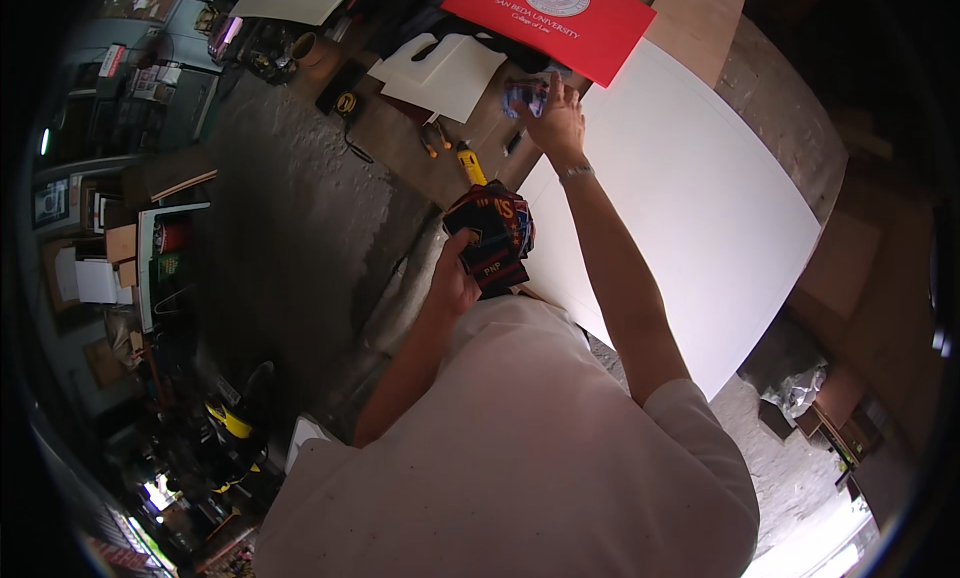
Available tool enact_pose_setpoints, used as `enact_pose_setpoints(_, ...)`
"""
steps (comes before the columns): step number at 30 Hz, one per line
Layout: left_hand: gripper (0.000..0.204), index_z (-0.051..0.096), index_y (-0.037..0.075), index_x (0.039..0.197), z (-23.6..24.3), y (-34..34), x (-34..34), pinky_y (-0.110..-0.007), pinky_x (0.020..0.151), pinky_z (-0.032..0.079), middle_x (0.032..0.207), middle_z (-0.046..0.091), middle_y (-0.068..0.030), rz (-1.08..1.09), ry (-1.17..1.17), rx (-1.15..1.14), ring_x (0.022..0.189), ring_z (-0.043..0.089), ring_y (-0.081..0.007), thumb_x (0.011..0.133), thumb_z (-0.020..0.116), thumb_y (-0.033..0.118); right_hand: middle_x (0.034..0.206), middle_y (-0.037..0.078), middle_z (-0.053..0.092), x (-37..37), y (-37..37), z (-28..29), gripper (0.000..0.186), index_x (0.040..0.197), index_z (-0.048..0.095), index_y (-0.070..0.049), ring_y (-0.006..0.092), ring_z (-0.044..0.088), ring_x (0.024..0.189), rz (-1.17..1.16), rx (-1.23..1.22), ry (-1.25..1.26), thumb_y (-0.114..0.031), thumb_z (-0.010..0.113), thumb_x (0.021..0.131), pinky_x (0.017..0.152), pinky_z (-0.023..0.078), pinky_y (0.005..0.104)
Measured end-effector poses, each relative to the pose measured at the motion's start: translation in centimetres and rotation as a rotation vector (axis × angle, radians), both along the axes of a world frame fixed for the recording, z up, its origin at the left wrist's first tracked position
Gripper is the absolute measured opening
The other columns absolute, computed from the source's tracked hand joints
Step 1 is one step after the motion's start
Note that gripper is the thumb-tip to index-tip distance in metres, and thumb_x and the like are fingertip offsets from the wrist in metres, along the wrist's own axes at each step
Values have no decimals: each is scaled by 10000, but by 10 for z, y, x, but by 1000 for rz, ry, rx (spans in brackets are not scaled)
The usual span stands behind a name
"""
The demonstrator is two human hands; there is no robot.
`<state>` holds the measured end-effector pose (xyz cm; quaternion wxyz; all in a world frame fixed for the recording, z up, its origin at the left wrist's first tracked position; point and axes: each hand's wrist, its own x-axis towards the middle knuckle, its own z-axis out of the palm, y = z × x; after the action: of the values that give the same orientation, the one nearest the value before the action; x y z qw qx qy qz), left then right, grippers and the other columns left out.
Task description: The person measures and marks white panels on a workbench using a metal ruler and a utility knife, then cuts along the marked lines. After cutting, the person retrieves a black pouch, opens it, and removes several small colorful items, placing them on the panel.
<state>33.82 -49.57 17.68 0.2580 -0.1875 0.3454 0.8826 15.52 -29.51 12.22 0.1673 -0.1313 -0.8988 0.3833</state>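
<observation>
My left hand is closed round the edge of a fanned stack of dark patches with orange and red lettering, held in front of my body. Whether they are cloth or card I cannot tell. My right arm stretches forward to the table, where my right hand is spread with fingers apart. Its thumb and fingers are over a small blue and pink printed piece, partly hidden by the hand. A yellow utility knife lies just beyond the stack.
A large white board covers the table's right side, with a red printed sheet at its far end. White cut-out sheets, orange-tipped tools and a tape measure lie left of my right hand. A brown pot stands farther left.
</observation>
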Motion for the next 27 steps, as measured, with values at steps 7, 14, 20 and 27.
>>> enact_pose_setpoints(7, 528, 450, 60, 1440, -7, 15, 3, -433, 991, 585, 1300, 630, -120, -59, 25, -30, 1171, 666, -252, 976, 656, 205, 970, 105, 649, 174, 29, 88, 151, 963, 693, -3, 256, 649, 912, 699, -417, 149, 50, 748, 834, 791, 546, 359)
enact_pose_setpoints(14, 439, 495, 45, 1396, -13, 49, -13, -372, 946, 597, 1249, 652, -113, -281, 81, -9, 1105, 687, -216, 981, 618, 119, 1044, 125, 586, 223, 34, 102, 169, 1039, 631, -7, 329, 615, 994, 435, -208, 7, -4, 681, 877, 843, 529, 421)
enact_pose_setpoints(20, 383, 563, 29, 1340, -6, 65, -18, -358, 913, 608, 1176, 698, -108, -383, 51, 25, 1052, 709, -206, 971, 637, 95, 983, 128, 565, 242, 50, 102, 99, 953, 593, -2, 328, 580, 913, 502, -62, -98, 31, 644, 876, 812, 499, 439)
enact_pose_setpoints(27, 346, 604, 6, 1274, 7, 66, -16, -342, 852, 622, 1112, 721, -98, -391, -100, -1, 965, 736, -201, 961, 690, 128, 1006, 136, 545, 273, 24, 118, 107, 994, 586, 7, 326, 553, 931, 351, -69, -134, -5, 545, 895, 829, 474, 423)
